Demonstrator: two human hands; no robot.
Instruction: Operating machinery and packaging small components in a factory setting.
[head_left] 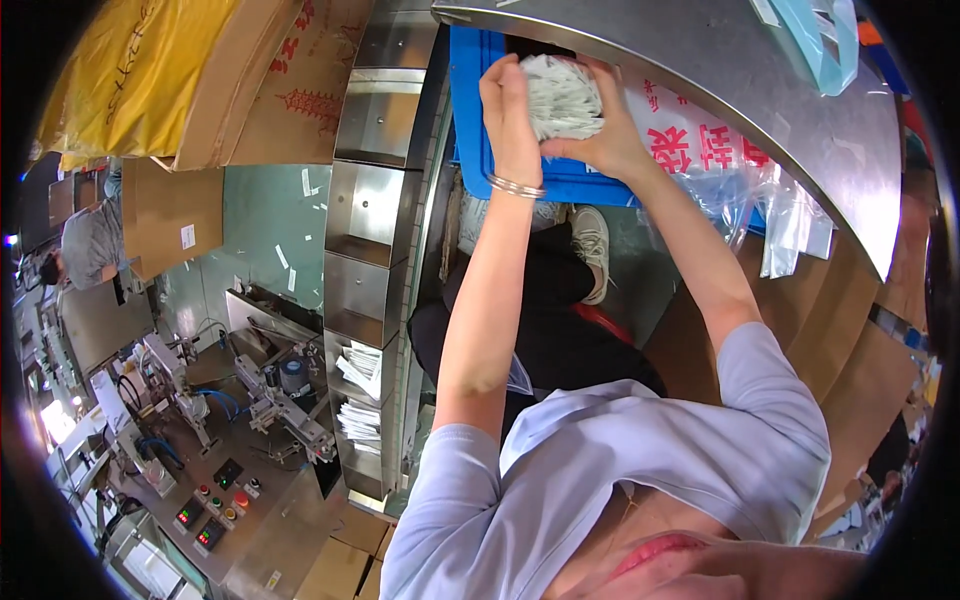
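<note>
Right now the bundle [562,95] of thin white packets sits between my two hands, up over the blue bin [470,110], just under the curved edge of the steel table [800,150]. My left hand [508,105] presses flat against one side of it, fingers [497,72] curled over the top, and my right hand [605,135] cups the other side from beneath, thumb along the lower edge, so both are closed on it. It looks light, I judge, but loose: many slim sachets stacked together, soft and slick-faced, likely to fan out or slide apart if I slacken the squeeze. Best to grip it across the flat faces, from both sides at once, with something under the bottom edge; a pinch at one corner would let the middle slip out. A thin bangle [516,186] rides on my left wrist. Beside the bin lie clear plastic bags [775,215]. Off to my left a steel conveyor [365,250] of pockets runs down, a few lower pockets holding white packets [362,420], with a machine and its button panel [215,510] beyond.
</note>
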